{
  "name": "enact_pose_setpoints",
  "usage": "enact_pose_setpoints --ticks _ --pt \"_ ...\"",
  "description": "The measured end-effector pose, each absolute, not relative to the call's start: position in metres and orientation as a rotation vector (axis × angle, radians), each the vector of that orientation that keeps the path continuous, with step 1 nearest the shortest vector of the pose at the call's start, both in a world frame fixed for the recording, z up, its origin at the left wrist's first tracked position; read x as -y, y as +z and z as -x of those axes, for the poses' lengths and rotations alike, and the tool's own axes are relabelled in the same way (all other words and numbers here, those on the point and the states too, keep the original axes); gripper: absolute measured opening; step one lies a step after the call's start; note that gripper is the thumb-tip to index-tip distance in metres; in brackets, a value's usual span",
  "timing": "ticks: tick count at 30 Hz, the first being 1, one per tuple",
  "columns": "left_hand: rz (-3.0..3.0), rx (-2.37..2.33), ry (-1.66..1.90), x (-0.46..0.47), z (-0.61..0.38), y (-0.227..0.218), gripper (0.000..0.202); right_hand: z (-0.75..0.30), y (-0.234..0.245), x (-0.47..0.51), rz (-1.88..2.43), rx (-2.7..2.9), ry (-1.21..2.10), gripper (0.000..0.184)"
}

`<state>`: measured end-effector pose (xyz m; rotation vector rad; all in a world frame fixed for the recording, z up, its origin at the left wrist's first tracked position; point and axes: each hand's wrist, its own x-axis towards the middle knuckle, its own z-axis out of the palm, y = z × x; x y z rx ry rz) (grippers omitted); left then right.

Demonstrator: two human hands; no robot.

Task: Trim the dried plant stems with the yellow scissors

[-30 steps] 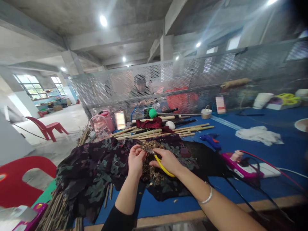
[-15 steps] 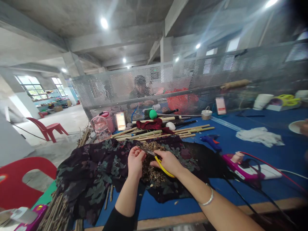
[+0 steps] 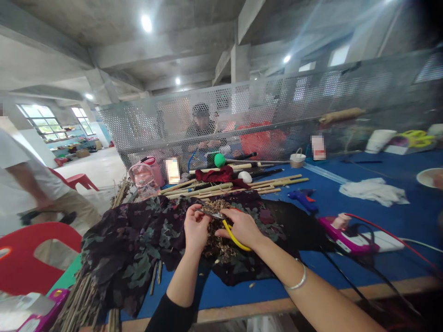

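Observation:
My right hand is wrapped around yellow-handled scissors, whose metal blades point left toward my other hand. The fingers of my left hand are pinched together by the blade tips; what they hold is too small to make out. Beneath both hands lies a heap of dried brown plant bits, partly covered by them. The heap rests on a dark floral cloth spread over the blue table.
Bamboo sticks, a green ball and a maroon cloth lie beyond my hands. To the right are a blue glue gun and a power strip. A bundle of dry stalks stands left. One person sits behind the perforated screen.
A person in a white top has come into view at the left, beside the red chairs. My hands stay over the heap, with the scissor blades shifted slightly between them.

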<state>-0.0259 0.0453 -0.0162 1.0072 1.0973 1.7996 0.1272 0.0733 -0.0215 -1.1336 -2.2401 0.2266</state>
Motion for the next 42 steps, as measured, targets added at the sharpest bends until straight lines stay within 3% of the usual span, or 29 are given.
enact_pose_setpoints --ticks 9,18,25,33,37,42 --pt "-0.991 -1.157 1.816 -0.047 0.028 -0.018 0.034 -0.128 -0.022 -0.074 1.175 2.261 0.259 0.047" --pt "-0.869 -1.116 1.814 -0.049 0.030 -0.016 0.038 -0.128 -0.021 -0.076 1.186 2.176 0.363 0.063" --pt "-1.193 -1.598 1.706 -0.051 0.045 -0.024 0.015 -0.137 -0.018 -0.080 1.170 2.211 0.468 0.054" --pt "-1.402 -1.980 1.596 -0.056 0.050 -0.025 0.027 -0.147 -0.019 -0.092 1.025 1.988 0.494 0.047" --pt "-1.819 -2.014 1.248 -0.072 0.036 -0.003 0.029 -0.150 -0.021 -0.101 1.059 1.731 0.505 0.044" --pt "-2.211 -1.996 0.588 -0.101 0.008 0.019 0.059 -0.153 -0.026 -0.108 1.141 1.568 0.456 0.038"
